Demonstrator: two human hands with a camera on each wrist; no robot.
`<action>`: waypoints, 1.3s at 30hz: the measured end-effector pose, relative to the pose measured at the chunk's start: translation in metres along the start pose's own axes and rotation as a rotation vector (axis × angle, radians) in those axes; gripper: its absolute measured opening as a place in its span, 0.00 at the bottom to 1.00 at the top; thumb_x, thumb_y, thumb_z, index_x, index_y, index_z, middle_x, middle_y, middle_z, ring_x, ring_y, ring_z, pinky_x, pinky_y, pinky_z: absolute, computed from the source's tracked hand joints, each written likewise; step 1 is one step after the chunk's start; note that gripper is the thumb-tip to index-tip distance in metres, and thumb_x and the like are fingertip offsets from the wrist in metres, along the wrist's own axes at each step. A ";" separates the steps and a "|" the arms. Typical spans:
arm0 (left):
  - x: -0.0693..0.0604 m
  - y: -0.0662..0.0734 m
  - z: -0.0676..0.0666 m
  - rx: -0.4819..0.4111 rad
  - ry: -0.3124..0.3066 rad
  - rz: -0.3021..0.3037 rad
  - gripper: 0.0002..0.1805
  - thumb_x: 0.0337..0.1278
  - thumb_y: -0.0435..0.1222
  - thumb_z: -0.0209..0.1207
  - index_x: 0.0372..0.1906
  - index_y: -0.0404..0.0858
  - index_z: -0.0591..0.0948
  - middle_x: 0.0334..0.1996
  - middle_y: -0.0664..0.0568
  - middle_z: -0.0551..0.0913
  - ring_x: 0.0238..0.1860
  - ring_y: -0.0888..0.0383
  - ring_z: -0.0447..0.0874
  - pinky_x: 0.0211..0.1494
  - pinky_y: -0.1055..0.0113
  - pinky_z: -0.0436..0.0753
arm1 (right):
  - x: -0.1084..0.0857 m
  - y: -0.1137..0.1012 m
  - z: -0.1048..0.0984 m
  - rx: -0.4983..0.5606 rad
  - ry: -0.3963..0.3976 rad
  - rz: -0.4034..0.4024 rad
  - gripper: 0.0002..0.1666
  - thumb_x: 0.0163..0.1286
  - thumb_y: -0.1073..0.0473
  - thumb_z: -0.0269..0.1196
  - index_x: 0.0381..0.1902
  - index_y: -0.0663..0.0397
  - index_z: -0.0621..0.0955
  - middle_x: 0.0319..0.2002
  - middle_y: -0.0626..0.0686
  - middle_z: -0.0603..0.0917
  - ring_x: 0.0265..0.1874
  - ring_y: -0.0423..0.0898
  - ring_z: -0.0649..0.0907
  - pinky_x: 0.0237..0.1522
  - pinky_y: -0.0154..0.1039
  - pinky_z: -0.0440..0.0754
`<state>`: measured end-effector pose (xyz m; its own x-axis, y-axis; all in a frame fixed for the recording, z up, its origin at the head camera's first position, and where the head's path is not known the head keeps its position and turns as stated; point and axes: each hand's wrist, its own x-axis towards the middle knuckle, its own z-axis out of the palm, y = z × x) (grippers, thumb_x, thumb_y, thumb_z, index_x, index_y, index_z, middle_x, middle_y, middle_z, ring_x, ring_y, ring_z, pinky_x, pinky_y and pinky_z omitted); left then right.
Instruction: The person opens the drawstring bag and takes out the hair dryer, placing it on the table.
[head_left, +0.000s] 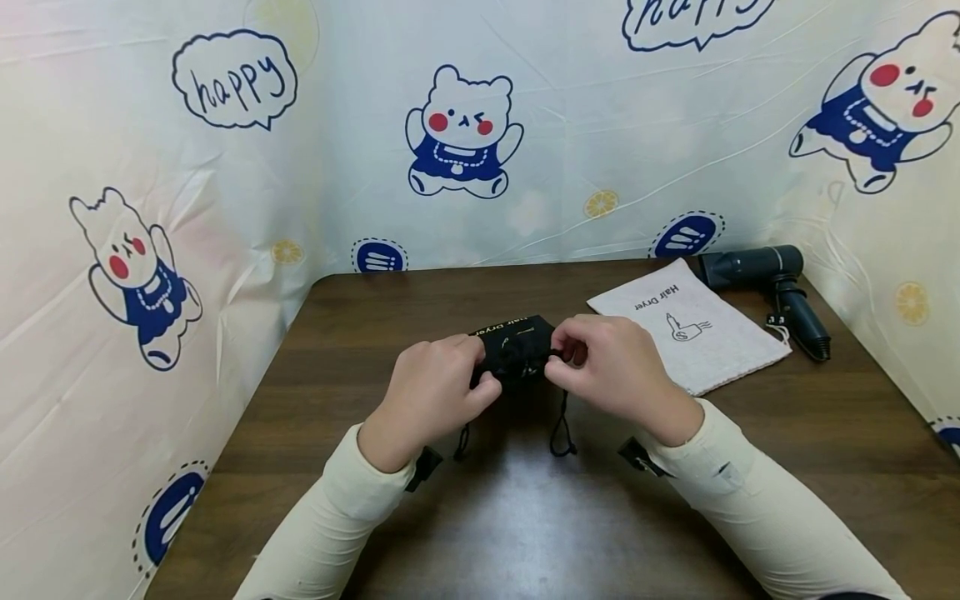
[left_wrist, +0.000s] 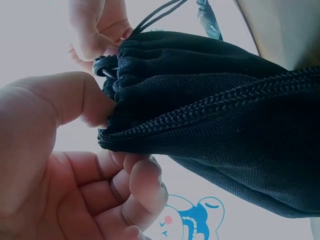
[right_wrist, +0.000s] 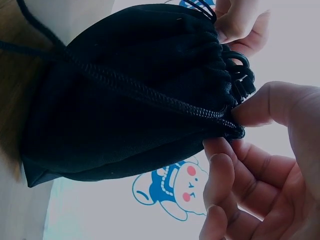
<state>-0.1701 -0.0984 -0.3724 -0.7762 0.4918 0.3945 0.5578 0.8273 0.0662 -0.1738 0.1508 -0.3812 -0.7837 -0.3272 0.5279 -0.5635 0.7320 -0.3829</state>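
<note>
A black drawstring pouch (head_left: pixel 513 343) with gold "Hair Dryer" lettering stands upright in the middle of the table. At the left side of its gathered mouth my left hand (head_left: pixel 435 387) pinches the rim between thumb and fingers. My right hand (head_left: pixel 618 358) pinches the opposite side of the rim the same way. Part of a black cord (right_wrist: pixel 240 60) shows in the mouth between the hands in the right wrist view; the rest of the contents is hidden. Two drawstring loops dangle from the pouch, the right loop (head_left: pixel 562 433) reaching toward the near table surface.
To the right lies a white cloth bag (head_left: pixel 697 333) printed "Hair Dryer" with a drawing. Beyond it a dark hair dryer (head_left: pixel 757 271) rests near the table's right edge, its handle (head_left: pixel 804 321) toward me. Patterned sheets (head_left: pixel 562 125) surround the brown wooden table (head_left: pixel 360 308).
</note>
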 end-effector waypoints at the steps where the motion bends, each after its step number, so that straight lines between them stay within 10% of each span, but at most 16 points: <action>1: 0.000 0.000 0.000 -0.003 -0.002 -0.002 0.10 0.55 0.43 0.59 0.23 0.44 0.78 0.19 0.58 0.71 0.17 0.61 0.65 0.17 0.67 0.63 | 0.000 0.000 0.000 -0.002 0.002 0.000 0.04 0.58 0.53 0.69 0.30 0.43 0.84 0.26 0.41 0.84 0.25 0.38 0.82 0.26 0.35 0.76; 39: -0.001 -0.007 -0.005 0.006 0.001 -0.035 0.11 0.51 0.40 0.58 0.18 0.48 0.70 0.17 0.59 0.66 0.15 0.61 0.61 0.17 0.66 0.59 | 0.001 0.007 -0.004 -0.049 0.028 0.015 0.03 0.58 0.52 0.67 0.29 0.42 0.84 0.25 0.40 0.83 0.25 0.40 0.82 0.26 0.36 0.74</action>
<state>-0.1718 -0.1064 -0.3692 -0.7946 0.4626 0.3933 0.5290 0.8453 0.0746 -0.1772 0.1580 -0.3803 -0.7838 -0.2998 0.5438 -0.5381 0.7651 -0.3538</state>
